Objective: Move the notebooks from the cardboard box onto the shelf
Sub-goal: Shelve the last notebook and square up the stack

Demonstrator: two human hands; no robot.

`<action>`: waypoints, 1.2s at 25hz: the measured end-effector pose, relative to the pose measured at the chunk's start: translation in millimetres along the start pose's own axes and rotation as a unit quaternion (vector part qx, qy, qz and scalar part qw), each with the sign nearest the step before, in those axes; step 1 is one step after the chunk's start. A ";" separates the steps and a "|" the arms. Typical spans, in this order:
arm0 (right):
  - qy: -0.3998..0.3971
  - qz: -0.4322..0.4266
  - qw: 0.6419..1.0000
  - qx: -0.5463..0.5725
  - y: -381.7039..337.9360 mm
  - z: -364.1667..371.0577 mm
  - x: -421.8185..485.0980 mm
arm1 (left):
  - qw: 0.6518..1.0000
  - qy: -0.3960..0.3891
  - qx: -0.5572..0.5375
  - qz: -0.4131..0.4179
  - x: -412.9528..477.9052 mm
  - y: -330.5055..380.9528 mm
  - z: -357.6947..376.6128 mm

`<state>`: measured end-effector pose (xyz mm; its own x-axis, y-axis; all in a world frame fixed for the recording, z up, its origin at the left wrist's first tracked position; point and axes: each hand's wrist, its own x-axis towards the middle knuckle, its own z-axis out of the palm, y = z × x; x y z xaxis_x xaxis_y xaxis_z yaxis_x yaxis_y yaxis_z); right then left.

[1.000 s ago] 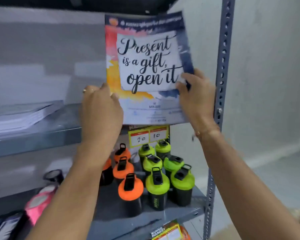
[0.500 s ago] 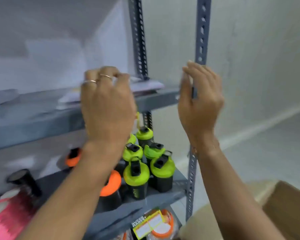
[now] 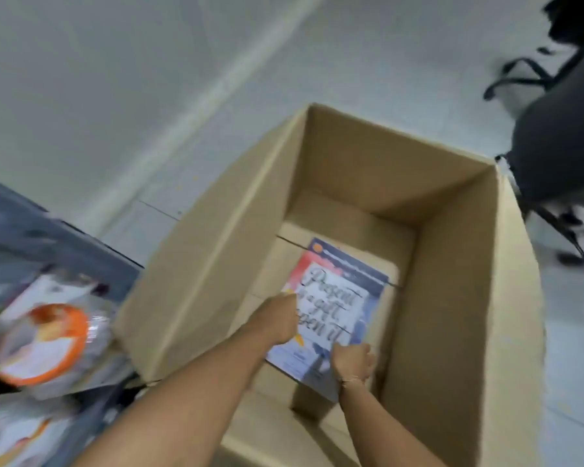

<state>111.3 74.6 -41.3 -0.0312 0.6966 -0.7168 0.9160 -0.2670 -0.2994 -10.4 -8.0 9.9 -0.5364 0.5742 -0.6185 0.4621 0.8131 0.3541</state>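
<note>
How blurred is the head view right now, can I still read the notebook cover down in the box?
Head view: motion blur throughout, worst over the packaged goods at left; the notebook cover lettering is smeared but its large script is just legible; both hands, left hand and right hand, look soft-edged; light is even, without glare.

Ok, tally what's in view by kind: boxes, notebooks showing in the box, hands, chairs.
Cardboard box: 1
Notebook with a cover showing in the box: 1; any beneath it cannot be told
Hands: 2, left hand and right hand, both at the notebook
Black office chair: 1
Total: 5
</note>
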 end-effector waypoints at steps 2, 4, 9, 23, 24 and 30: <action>-0.031 -0.012 0.999 0.015 16.5 11.9 10.4 | 0.989 -0.012 -0.045 -0.141 19.3 -23.1 51.2; -0.029 -0.020 0.999 0.018 17.4 24.9 10.4 | 0.970 -0.014 -0.059 -0.235 27.6 -33.6 79.4; 0.013 0.047 0.998 0.041 -1.4 21.2 14.6 | 0.934 0.013 -0.098 -0.344 36.2 -40.0 72.5; 0.215 -0.379 0.812 0.388 -92.7 -71.6 -189.0 | 0.901 0.414 -0.122 -0.049 -191.1 -12.2 -113.0; 0.210 -0.446 0.760 0.423 -97.2 -80.5 -226.1 | 0.862 0.490 -0.129 -0.022 -235.6 -18.5 -127.3; 0.059 -0.725 0.476 0.494 -123.6 -118.6 -466.1 | 0.576 0.815 0.018 -0.064 -486.1 -43.6 -189.6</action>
<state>60.1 -138.1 404.4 -0.2674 0.6424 0.7182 -0.6720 0.4098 -0.6168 96.2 -304.3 428.1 -0.5054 -0.1389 0.8517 0.3433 0.8731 0.3461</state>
